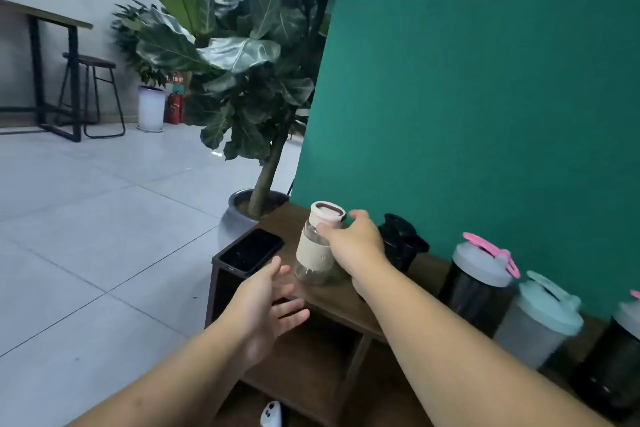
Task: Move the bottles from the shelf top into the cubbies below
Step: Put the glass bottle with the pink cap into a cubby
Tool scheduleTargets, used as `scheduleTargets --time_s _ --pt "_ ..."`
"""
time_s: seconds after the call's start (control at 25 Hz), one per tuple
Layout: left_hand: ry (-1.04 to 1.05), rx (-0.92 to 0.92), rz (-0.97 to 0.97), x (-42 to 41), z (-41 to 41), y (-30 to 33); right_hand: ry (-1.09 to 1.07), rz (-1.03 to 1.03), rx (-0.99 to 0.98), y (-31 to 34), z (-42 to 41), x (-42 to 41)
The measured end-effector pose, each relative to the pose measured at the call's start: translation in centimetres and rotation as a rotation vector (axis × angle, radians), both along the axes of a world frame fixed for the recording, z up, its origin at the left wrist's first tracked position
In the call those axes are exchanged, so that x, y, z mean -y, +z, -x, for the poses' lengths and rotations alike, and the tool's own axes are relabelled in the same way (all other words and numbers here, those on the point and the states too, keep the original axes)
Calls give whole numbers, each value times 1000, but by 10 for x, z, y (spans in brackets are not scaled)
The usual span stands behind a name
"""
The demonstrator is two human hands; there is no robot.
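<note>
The cream bottle (317, 246) is the one in play: it stands at the left end of the shelf top (332, 295), tilted a little, with the phone (251, 251) just beside it and the row of shakers to its right. Your right hand (356, 243) has it around the neck, fingers (325, 229) clenched just below the pale pink lid (327, 213), and whether its base touches the wood or has lifted clear, I cannot tell. Your left hand (266, 305) is released, palm up and fingers spread, near the bottle's base but apart from it. The body looks clear and empty, so judge it light, though if that clear wall is glass it will be slick and will not forgive a knock on the shelf edge. The cream sleeve (313, 248) around the middle is the better hold: it looks soft and grippy, where the neck gives you only a pinch under the lid. Let your open hand cup the bottom or take the sleeve before you carry it down. The cubbies (304, 367) open just beneath the top board, so you will probably have to lower it past the front edge and turn it in upright. The black shaker (401, 243) stands close behind your right wrist; mind it as you draw back.
</note>
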State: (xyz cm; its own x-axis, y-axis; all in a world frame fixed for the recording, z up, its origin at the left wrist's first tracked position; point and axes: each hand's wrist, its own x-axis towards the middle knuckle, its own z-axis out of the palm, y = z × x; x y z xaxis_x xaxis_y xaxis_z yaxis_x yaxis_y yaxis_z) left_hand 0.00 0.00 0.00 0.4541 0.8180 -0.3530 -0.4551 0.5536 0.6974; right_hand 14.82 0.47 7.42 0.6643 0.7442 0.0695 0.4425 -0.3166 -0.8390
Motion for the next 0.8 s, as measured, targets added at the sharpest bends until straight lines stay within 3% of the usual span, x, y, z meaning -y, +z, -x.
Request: scheduleTargets --time_s 0.12,0.4,0.64,0.8 --pt "-38 14 38 -34 -16 -18 -76 -10 103 -21 -13 -44" --pt "-132 79 92 -69 -43 -32 -59 -205 -71 -52 -21 -76" --pt "-28 -75 -63 -25 -1 -21 35 -339 -6 -35 28 -12" --pt "94 -133 98 20 50 -61 209 -321 -46 -71 80 45"
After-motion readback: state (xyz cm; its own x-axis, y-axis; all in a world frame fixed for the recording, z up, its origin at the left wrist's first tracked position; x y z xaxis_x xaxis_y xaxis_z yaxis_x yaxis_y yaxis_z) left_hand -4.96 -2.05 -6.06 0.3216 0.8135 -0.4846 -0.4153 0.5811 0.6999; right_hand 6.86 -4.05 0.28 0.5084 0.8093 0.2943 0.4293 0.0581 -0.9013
